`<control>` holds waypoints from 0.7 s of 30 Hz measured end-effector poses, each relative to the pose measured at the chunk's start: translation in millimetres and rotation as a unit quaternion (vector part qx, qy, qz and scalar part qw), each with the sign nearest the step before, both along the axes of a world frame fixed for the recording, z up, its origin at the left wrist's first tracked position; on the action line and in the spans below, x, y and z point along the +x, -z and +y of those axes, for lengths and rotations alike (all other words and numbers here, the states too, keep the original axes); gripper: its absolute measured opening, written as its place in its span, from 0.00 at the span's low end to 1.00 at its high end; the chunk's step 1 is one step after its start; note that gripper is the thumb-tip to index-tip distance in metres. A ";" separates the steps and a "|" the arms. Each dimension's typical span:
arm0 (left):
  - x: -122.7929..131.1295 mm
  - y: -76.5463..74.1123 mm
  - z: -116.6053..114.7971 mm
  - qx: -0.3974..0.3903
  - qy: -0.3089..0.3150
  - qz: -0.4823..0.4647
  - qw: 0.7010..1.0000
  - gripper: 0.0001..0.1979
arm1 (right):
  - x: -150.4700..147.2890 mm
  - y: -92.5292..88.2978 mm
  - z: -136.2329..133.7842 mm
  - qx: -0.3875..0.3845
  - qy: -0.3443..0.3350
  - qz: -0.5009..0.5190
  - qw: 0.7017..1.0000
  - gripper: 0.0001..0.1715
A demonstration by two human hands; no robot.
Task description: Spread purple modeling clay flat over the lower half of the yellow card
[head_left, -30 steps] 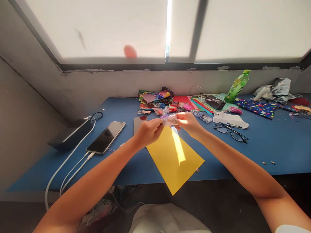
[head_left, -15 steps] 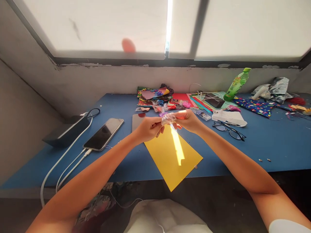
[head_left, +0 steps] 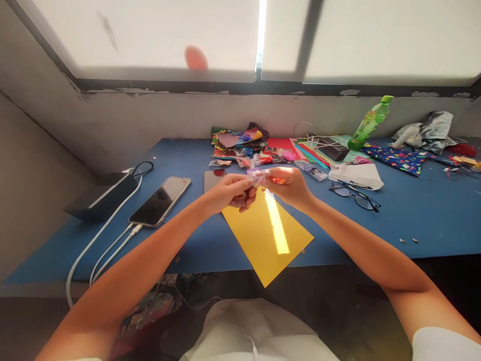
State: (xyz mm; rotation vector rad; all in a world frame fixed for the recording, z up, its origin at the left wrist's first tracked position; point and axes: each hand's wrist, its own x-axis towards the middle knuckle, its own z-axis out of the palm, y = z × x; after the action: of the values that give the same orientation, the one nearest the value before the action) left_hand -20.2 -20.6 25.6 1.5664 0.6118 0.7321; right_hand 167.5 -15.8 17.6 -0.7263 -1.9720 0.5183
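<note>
Between my two hands is a small clear plastic bag (head_left: 258, 177), crinkled and shiny, held above the table. My left hand (head_left: 237, 191) pinches its left side, with the fingers curled under. My right hand (head_left: 288, 183) grips its right side, and a bit of orange shows by those fingers; I cannot make out what it is. Below the hands a yellow sheet of paper (head_left: 259, 240) lies on the blue table (head_left: 199, 250), one corner jutting past the front edge. A strip of sunlight crosses the sheet.
On the left lie a phone (head_left: 161, 201) with white cables and a black box (head_left: 101, 193). To the right are eyeglasses (head_left: 355, 195), a white paper piece (head_left: 356, 176) and a green bottle (head_left: 370, 124). Several small packets and coloured papers (head_left: 280, 144) sit at the back.
My left fingers have shifted on the plastic bag, the thumb now stretched further along it. Both hands stay together above the yellow sheet. The camera view has tilted slightly.
</note>
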 end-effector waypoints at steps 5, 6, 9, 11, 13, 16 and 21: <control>3.0 5.7 -0.1 0.005 -0.010 -0.026 1.000 0.27 | -3.2 3.5 1.5 0.034 0.001 -0.009 0.999 0.14; 4.0 6.9 0.2 0.006 -0.014 -0.031 0.999 0.26 | -2.9 3.6 2.0 0.039 -0.002 -0.015 0.999 0.13; 7.0 10.1 3.1 0.007 -0.026 -0.036 0.999 0.24 | -0.7 2.8 4.1 0.046 -0.014 -0.033 0.998 0.10; 8.5 11.6 6.5 0.005 -0.031 -0.033 0.999 0.23 | 1.6 1.2 6.6 0.045 -0.020 -0.041 0.998 0.11; 8.3 12.2 10.5 0.003 -0.036 -0.030 0.999 0.22 | 5.3 -1.5 10.0 0.037 -0.028 -0.047 0.998 0.12; 1.7 9.4 16.4 0.003 -0.050 -0.031 0.998 0.20 | 14.5 -7.4 17.0 -0.001 -0.034 -0.029 0.999 0.16; -15.4 -0.9 24.0 0.004 -0.068 -0.032 0.997 0.19 | 26.1 -13.6 27.1 -0.049 -0.021 0.057 0.997 0.24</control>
State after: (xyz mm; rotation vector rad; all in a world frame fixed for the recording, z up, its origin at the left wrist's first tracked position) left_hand -35.6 3.4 26.5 1.5139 0.6727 0.8844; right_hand 193.6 11.3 31.2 -0.7012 -1.8684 0.6702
